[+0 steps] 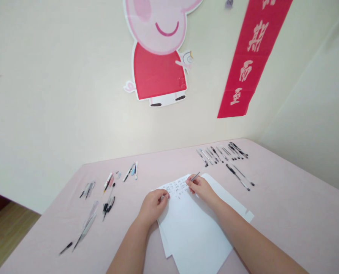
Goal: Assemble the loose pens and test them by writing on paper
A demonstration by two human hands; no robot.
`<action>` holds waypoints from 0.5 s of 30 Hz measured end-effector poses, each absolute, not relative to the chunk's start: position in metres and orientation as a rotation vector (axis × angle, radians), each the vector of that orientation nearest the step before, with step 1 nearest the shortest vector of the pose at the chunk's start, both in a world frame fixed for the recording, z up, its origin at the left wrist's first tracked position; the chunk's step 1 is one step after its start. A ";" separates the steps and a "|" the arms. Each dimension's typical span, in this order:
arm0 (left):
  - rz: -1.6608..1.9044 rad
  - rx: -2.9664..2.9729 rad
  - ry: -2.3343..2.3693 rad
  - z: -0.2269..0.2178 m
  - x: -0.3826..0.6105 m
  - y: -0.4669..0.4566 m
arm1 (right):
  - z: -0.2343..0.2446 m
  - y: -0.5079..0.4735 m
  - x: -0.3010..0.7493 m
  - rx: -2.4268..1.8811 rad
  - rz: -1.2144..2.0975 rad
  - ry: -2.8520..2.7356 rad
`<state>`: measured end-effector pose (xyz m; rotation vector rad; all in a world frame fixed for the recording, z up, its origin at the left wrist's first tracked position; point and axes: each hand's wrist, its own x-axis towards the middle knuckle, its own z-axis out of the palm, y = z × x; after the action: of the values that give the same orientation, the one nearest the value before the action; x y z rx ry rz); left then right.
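My right hand (200,187) is closed around a pen (195,176), its tip on the top sheet of white paper (192,224), where several lines of small handwriting show near the top edge. My left hand (154,205) rests curled on the paper's left edge, fingers closed, seemingly holding a small pen part or cap that I cannot make out. The sheets lie stacked on a pink table (286,205).
A row of several pens (222,153) lies at the far right of the table, two more pens (239,177) just nearer. Scattered pens and pen parts (108,194) lie to the left. A cartoon pig sticker (158,49) and a red banner (251,57) hang on the wall.
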<state>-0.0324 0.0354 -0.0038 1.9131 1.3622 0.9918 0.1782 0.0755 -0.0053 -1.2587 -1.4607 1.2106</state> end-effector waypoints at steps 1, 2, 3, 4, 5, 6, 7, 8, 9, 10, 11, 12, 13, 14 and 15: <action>0.994 1.917 1.362 -0.004 -0.032 0.035 | -0.008 0.076 0.178 -1.253 1.207 -1.474; 0.996 1.919 1.365 -0.004 -0.032 0.035 | -0.010 0.076 0.178 -1.249 1.201 -1.490; 0.997 1.919 1.369 -0.004 -0.032 0.036 | -0.012 0.077 0.179 -1.247 1.195 -1.511; 1.000 1.917 1.372 -0.004 -0.032 0.036 | -0.014 0.076 0.179 -1.243 1.189 -1.536; 1.006 1.907 1.372 -0.005 -0.032 0.036 | -0.015 0.076 0.179 -1.237 1.183 -1.565; 1.014 1.890 1.366 -0.005 -0.032 0.036 | -0.016 0.076 0.179 -1.230 1.174 -1.600; 1.021 1.868 1.361 -0.005 -0.032 0.036 | -0.017 0.075 0.178 -1.227 1.156 -1.638; 1.021 1.850 1.360 -0.005 -0.032 0.035 | -0.018 0.074 0.178 -1.229 1.131 -1.676; 1.010 1.846 1.365 -0.004 -0.032 0.035 | -0.018 0.073 0.178 -1.239 1.101 -1.714; 0.989 1.862 1.374 -0.004 -0.032 0.035 | -0.019 0.072 0.177 -1.257 1.066 -1.752; 0.962 1.899 1.380 -0.003 -0.032 0.035 | -0.020 0.070 0.177 -1.279 1.029 -1.789; 0.932 1.952 1.379 -0.002 -0.032 0.034 | -0.020 0.069 0.177 -1.298 0.993 -1.826; 0.903 2.010 1.370 -0.002 -0.032 0.034 | -0.021 0.068 0.177 -1.312 0.962 -1.863; 0.878 2.063 1.353 -0.001 -0.032 0.034 | -0.022 0.067 0.177 -1.317 0.937 -1.899; 0.856 2.104 1.337 -0.001 -0.032 0.034 | -0.022 0.066 0.177 -1.317 0.919 -1.930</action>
<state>-0.0317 0.0337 -0.0010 2.1035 1.3366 0.8556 0.1766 0.0664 -0.0221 -1.3169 -1.9298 0.9191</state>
